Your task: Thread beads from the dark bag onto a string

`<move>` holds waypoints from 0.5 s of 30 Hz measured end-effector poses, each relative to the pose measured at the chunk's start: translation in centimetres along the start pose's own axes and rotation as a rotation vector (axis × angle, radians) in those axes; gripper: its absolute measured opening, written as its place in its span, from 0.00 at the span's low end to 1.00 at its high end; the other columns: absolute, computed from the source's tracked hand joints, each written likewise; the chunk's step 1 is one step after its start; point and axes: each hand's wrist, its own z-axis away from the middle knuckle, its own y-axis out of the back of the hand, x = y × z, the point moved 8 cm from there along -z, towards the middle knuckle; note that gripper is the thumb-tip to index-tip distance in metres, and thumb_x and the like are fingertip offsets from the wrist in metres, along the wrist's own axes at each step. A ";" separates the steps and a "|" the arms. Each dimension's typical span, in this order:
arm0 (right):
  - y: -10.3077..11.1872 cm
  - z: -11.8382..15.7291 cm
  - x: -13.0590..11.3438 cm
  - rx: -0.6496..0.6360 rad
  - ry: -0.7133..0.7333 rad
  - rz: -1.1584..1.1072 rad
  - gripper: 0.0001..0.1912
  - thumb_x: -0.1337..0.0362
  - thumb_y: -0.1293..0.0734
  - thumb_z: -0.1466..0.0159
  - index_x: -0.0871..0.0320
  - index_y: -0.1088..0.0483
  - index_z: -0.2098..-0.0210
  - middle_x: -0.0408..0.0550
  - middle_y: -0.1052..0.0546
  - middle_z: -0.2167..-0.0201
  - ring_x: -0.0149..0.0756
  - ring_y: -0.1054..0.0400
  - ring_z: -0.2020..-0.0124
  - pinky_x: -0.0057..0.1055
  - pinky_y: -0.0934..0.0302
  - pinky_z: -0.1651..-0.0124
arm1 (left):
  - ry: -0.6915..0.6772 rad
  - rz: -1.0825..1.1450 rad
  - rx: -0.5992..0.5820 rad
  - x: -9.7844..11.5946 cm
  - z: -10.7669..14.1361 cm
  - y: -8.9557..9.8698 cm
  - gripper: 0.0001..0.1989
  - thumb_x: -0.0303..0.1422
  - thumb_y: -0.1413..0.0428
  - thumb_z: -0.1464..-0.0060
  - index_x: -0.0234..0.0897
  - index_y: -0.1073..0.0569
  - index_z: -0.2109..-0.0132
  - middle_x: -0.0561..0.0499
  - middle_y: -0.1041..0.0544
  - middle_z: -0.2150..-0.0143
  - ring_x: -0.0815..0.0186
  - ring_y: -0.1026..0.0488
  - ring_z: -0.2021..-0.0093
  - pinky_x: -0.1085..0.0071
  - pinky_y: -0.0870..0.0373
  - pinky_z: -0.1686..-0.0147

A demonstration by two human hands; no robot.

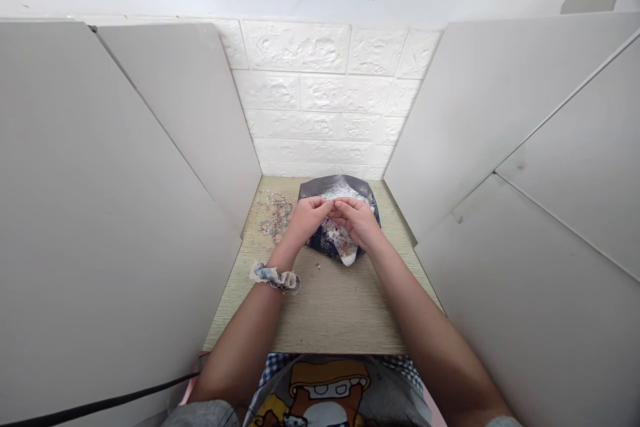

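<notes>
Left hand (pixel 309 215): raised just above the dark bag, fingers curled tight, fingertips pinched against those of the other hand; item pinched too small to identify. Scrunchie (pixel 275 277), pale blue and white, worn on the left wrist.

Right hand (pixel 356 219): knuckles up, fingers bent inward and closed, tips touching the left fingertips over the middle of the bag; contents of the pinch hidden, cannot tell.

Dark bag (pixel 334 217): dark blue-grey, glossy, lying open on the far half of the table, mouth spread wide; mostly covered by both hands. Inside: mass of small glittering beads (pixel 339 237), silvery with pink and coloured specks, showing above and below the hands.

Beaded strands (pixel 276 213): loose tangle of pastel strung beads, flat on the table just left of the bag, near the left panel, apart from both hands.

Stray beads (pixel 318 266): a few tiny ones on the tabletop just below the bag's near edge.

Table (pixel 330 313): light wood-grain top, narrow, enclosed by white panels (pixel 125 200) left and right, white brick-pattern wall (pixel 320 100) at the back.

Black cable (pixel 100 403): bottom left, below the table edge.
</notes>
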 end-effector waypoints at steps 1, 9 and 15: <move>0.0 0.0 0.0 -0.003 -0.002 0.000 0.07 0.62 0.30 0.52 0.59 0.29 0.74 0.42 0.25 0.76 0.26 0.30 0.73 0.24 0.35 0.65 | 0.001 -0.002 0.002 0.0 0.0 0.0 0.13 0.37 0.50 0.56 0.30 0.33 0.77 0.57 0.41 0.82 0.77 0.49 0.80 0.78 0.52 0.80; 0.1 0.0 -0.2 -0.018 0.000 0.024 0.09 0.62 0.30 0.52 0.60 0.27 0.72 0.43 0.25 0.75 0.25 0.31 0.74 0.23 0.36 0.64 | 0.011 0.005 -0.030 0.7 0.4 -0.1 0.17 0.41 0.50 0.54 0.30 0.28 0.75 0.58 0.45 0.85 0.77 0.52 0.82 0.77 0.53 0.80; 0.2 0.0 -0.2 -0.003 0.007 0.044 0.09 0.61 0.30 0.52 0.59 0.28 0.72 0.42 0.25 0.76 0.25 0.31 0.74 0.24 0.36 0.65 | -0.007 0.000 -0.036 0.7 0.2 -0.1 0.17 0.42 0.49 0.55 0.29 0.28 0.75 0.57 0.40 0.82 0.77 0.50 0.80 0.77 0.52 0.79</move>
